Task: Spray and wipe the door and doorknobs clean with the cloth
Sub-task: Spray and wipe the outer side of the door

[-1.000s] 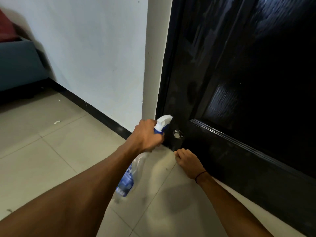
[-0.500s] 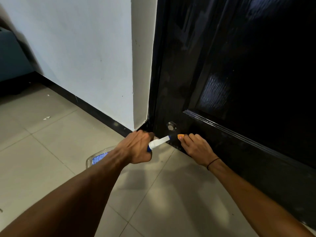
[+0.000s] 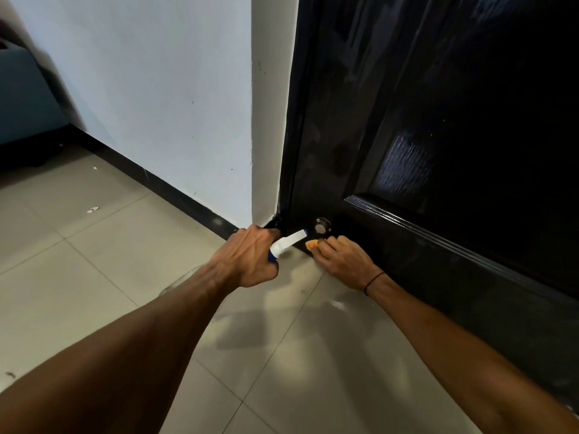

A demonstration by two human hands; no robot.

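Note:
The black panelled door fills the right side, with a small round metal fitting low near its edge. My left hand grips the spray bottle by its neck. The bottle lies nearly level, and its white nozzle points at the fitting from just to the left. Part of its clear body shows behind my left wrist. My right hand rests at the door's foot just below the fitting and pinches a small orange cloth, mostly hidden under the fingers.
A white wall with a black skirting strip runs to the left of the door frame. The floor is pale tile with a wet patch by the door. A blue-grey piece of furniture stands far left.
The spray bottle has swung from hanging down to lying level, nozzle toward the metal fitting. My right hand has slid up to the door's foot, and the orange cloth now shows.

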